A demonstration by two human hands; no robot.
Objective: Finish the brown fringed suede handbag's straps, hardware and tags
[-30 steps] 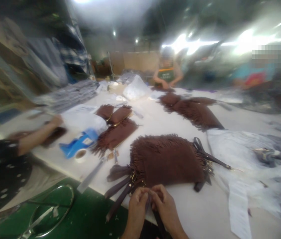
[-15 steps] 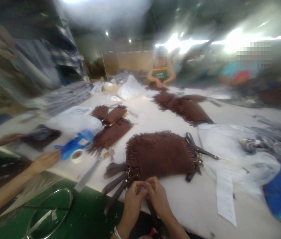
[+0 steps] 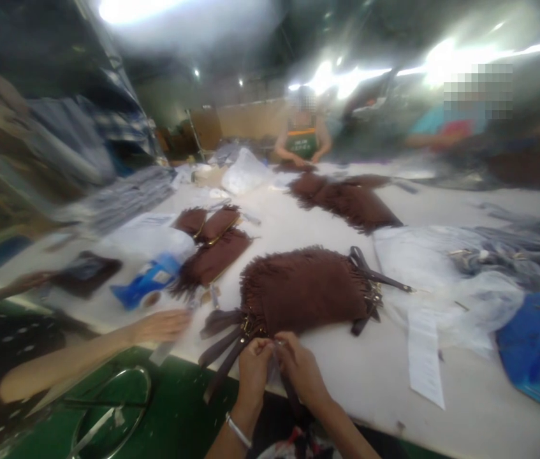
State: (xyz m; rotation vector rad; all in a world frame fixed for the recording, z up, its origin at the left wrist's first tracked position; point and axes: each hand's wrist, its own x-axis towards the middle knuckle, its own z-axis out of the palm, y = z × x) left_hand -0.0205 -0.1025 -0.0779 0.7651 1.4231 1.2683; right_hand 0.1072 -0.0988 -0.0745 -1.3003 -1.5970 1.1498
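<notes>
left hand [image 3: 252, 366] and right hand [image 3: 301, 364] at near edge of table [image 3: 341, 376], fingertips almost meeting. both pinch, thumb against fingers, at a small pale piece [image 3: 274, 366] between them; its exact shape is blurred. a dark strap [image 3: 291, 394] hangs just below the right hand; whether it joins the pale piece, cannot tell. pale band [image 3: 238, 431] on left wrist. directly beyond the hands: brown fringed bag [image 3: 308, 293], lying flat, fringe along its far and left edges. loose straps [image 3: 222, 354] with brass-coloured fittings spread from its left side, some past the table edge; further straps [image 3: 384, 278] at its right. to the left: smaller brown pouches [image 3: 219, 258], blue packet [image 3: 148, 279], tape roll [image 3: 150, 299] beside it. a co-worker's hand [image 3: 162, 326], blurred, fingers extended, reaches across near the roll, over a pale strip [image 3: 161, 352]. to the right: crumpled clear plastic [image 3: 484, 303], white paper slip [image 3: 425, 360], blue tub [image 3: 532, 360].
</notes>
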